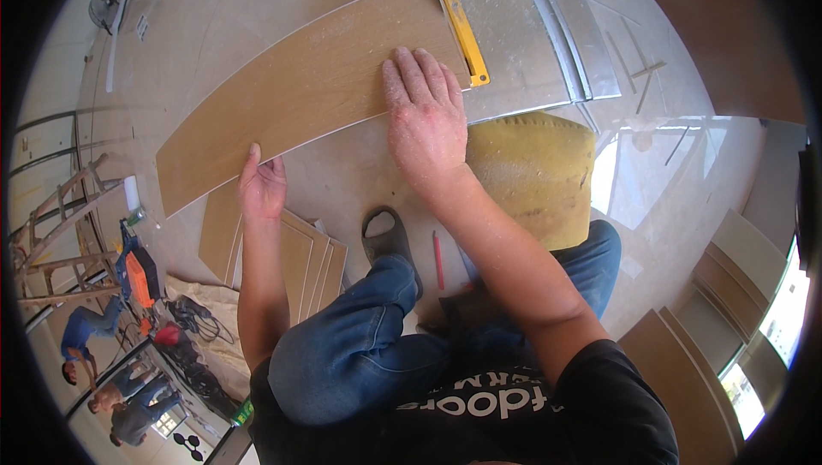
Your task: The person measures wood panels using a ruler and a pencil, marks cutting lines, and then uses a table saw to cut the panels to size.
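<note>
A long wood-grain plank (300,62) reaches across the upper view, its right end against a yellow bar (465,35) on a metal cutter bed (531,45). My left hand (261,182) grips the plank's near edge, thumb on top and the other fingers partly hidden beneath. My right hand (425,122) lies on the plank near that bar, fingers stretched out on its surface. A worn yellow pad (531,182) is below the cutter, right of my right hand. A red pencil-like stick (438,259) lies on the floor between my arms.
Stacked planks (223,234) lie below my left side. A wooden ladder (64,234), an orange-and-black tool (137,277) and cables (197,319) are at left, with co-workers (141,401) beyond. Large boards (685,362) stand at lower right; thin offcuts (646,80) lie at upper right.
</note>
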A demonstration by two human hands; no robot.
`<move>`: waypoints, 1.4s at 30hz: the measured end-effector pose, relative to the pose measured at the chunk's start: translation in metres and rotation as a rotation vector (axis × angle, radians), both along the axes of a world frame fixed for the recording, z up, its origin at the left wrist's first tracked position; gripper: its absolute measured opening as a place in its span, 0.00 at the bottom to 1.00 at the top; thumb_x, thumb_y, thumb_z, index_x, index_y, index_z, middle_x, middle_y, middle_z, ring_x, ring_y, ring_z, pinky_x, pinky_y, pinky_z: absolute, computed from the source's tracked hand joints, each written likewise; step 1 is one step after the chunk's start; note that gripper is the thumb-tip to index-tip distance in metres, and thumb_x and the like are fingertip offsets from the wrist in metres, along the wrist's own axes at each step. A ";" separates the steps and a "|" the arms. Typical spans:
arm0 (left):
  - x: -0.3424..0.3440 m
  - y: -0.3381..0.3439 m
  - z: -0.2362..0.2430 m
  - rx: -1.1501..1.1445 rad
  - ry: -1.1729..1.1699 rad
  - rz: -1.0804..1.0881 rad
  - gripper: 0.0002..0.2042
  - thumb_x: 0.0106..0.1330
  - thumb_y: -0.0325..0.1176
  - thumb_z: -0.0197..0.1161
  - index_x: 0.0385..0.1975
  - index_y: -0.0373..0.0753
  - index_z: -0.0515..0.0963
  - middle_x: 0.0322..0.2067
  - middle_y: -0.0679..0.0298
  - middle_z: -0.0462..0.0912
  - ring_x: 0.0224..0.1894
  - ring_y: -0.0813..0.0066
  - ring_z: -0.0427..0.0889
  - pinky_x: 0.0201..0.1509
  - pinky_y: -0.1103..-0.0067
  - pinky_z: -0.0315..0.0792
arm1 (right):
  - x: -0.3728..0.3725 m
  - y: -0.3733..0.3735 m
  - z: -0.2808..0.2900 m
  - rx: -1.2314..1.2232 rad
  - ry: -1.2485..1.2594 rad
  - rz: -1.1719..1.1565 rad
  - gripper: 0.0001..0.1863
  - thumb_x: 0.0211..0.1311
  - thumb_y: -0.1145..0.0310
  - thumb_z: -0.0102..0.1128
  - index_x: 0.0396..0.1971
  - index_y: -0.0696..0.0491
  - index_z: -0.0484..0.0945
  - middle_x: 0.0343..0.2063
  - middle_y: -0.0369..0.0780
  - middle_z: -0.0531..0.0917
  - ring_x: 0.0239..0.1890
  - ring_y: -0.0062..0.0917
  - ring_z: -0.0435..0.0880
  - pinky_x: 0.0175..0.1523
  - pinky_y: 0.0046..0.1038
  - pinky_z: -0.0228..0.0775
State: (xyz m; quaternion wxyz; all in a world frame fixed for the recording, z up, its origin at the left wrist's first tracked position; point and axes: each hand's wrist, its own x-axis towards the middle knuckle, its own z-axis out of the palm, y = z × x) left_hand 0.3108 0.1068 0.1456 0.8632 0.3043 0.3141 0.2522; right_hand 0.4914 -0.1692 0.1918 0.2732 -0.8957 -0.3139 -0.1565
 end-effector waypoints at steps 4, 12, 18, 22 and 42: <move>-0.002 -0.008 -0.002 -0.013 0.023 0.032 0.18 0.74 0.25 0.65 0.62 0.38 0.77 0.59 0.61 0.84 0.62 0.67 0.82 0.68 0.69 0.78 | -0.002 -0.010 0.003 0.010 0.013 0.000 0.26 0.60 0.71 0.58 0.60 0.60 0.79 0.64 0.46 0.79 0.71 0.38 0.72 0.77 0.42 0.60; -0.100 -0.029 0.005 0.051 0.021 0.171 0.16 0.74 0.25 0.64 0.60 0.39 0.78 0.55 0.62 0.86 0.60 0.67 0.83 0.68 0.67 0.75 | -0.069 -0.050 0.027 0.059 0.129 0.274 0.26 0.59 0.73 0.61 0.60 0.59 0.79 0.63 0.49 0.77 0.68 0.46 0.74 0.75 0.47 0.61; -0.187 0.063 0.000 0.061 -0.071 0.400 0.09 0.75 0.27 0.65 0.52 0.41 0.79 0.48 0.65 0.87 0.52 0.71 0.86 0.56 0.71 0.83 | -0.076 -0.133 0.052 0.005 0.155 0.239 0.23 0.58 0.81 0.63 0.56 0.59 0.82 0.60 0.51 0.81 0.65 0.51 0.76 0.70 0.48 0.68; -0.232 0.139 -0.027 0.085 -0.120 0.645 0.09 0.74 0.23 0.65 0.50 0.37 0.79 0.45 0.62 0.87 0.50 0.68 0.86 0.58 0.71 0.85 | -0.087 -0.158 0.047 -0.043 0.105 0.305 0.24 0.61 0.81 0.62 0.58 0.58 0.80 0.60 0.52 0.81 0.64 0.52 0.77 0.70 0.49 0.67; -0.172 0.201 -0.226 -0.280 0.125 0.651 0.10 0.75 0.28 0.66 0.51 0.36 0.77 0.49 0.58 0.84 0.52 0.61 0.85 0.58 0.66 0.86 | -0.104 -0.069 0.044 -0.171 0.138 0.422 0.21 0.57 0.81 0.61 0.52 0.58 0.82 0.58 0.50 0.82 0.62 0.50 0.79 0.68 0.49 0.68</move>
